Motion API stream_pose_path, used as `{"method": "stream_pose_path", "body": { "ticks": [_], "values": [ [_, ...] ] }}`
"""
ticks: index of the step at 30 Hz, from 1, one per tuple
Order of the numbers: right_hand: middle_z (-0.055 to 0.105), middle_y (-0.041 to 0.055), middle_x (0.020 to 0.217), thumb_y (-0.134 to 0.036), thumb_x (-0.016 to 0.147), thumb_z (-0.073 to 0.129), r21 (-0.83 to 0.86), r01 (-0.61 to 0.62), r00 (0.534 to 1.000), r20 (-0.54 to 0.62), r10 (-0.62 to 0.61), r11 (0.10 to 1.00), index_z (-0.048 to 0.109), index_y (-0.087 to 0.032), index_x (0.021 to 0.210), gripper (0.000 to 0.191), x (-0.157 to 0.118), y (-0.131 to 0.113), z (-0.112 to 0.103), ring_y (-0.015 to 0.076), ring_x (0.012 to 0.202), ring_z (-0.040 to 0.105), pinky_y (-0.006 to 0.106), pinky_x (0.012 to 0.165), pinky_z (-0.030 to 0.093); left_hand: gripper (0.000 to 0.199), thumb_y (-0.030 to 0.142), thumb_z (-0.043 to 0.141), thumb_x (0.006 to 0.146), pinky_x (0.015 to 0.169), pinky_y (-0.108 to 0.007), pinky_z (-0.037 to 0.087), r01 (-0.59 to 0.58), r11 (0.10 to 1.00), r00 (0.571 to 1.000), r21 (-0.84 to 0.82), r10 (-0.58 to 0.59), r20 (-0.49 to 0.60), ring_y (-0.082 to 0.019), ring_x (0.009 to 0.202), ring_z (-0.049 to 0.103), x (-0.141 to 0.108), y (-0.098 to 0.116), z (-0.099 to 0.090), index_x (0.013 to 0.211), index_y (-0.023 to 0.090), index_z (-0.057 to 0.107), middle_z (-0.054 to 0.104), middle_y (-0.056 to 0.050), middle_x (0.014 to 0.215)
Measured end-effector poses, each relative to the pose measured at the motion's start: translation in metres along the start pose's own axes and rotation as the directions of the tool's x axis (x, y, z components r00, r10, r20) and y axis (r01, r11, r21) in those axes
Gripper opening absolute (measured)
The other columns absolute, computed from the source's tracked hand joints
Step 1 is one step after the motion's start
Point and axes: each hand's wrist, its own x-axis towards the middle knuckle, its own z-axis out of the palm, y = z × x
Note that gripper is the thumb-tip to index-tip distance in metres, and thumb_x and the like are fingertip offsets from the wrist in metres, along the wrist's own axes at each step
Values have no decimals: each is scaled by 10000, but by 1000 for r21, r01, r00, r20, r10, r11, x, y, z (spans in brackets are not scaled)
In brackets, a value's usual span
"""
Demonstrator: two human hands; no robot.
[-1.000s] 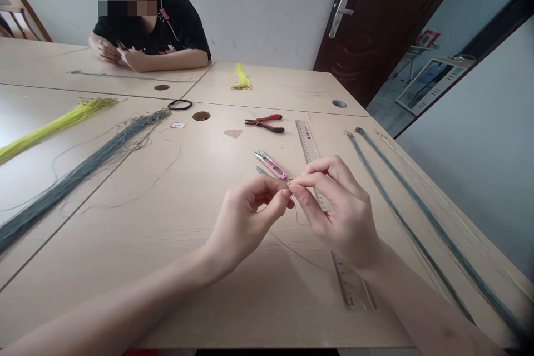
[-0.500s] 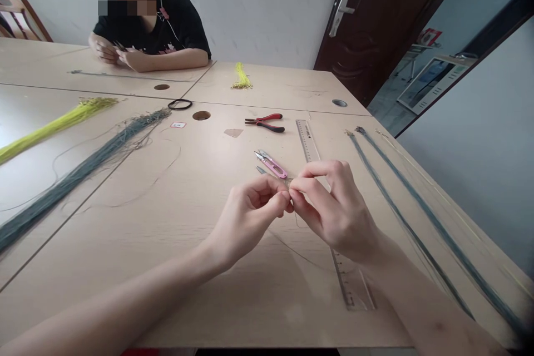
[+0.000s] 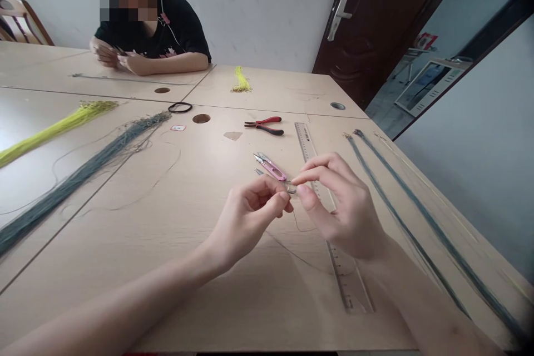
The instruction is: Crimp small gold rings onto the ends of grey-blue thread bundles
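My left hand (image 3: 254,214) is closed, thumb against curled fingers, pinching a thin greyish cord (image 3: 301,230) whose slack hangs below the fingers and curves over the table. A small shiny loop (image 3: 291,188) shows at its fingertips; whether it is cord or metal is hard to make out. My right hand (image 3: 340,206) has its thumb and index fingertips at the loop's right end, in a loose pinch, with the other fingers raised. Just beyond the fingertips lie pink thread snips (image 3: 273,169). A clear ruler (image 3: 344,283) runs beneath my right hand, partly covered by it.
Red-and-black pliers (image 3: 265,125) lie farther back. Grey-blue cord bundles (image 3: 83,178) (image 3: 434,219) and a yellow cord bundle (image 3: 58,129) flank my arms. A black band (image 3: 180,107) and a table hole (image 3: 201,118) sit behind. Across the table, a person (image 3: 167,39) works with their hands.
My right thumb has drawn back to the right and its pinch has loosened, so the small loop between the hands now shows. My left hand stays nearly still.
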Motion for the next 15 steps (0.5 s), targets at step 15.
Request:
{"method": "stream_pose_path", "body": {
  "ticks": [15],
  "values": [
    [633,76,875,-309,863,503,-469,-424,812,182,554,775,631,-178,778,202,6,34,-29,209,772,594,347,644,439,205,72,507,835,521,-146,393,-381,781,863,-495,109,-493,-22,552,457,42,40,-77,651,157,484,529,58,605]
  ]
}}
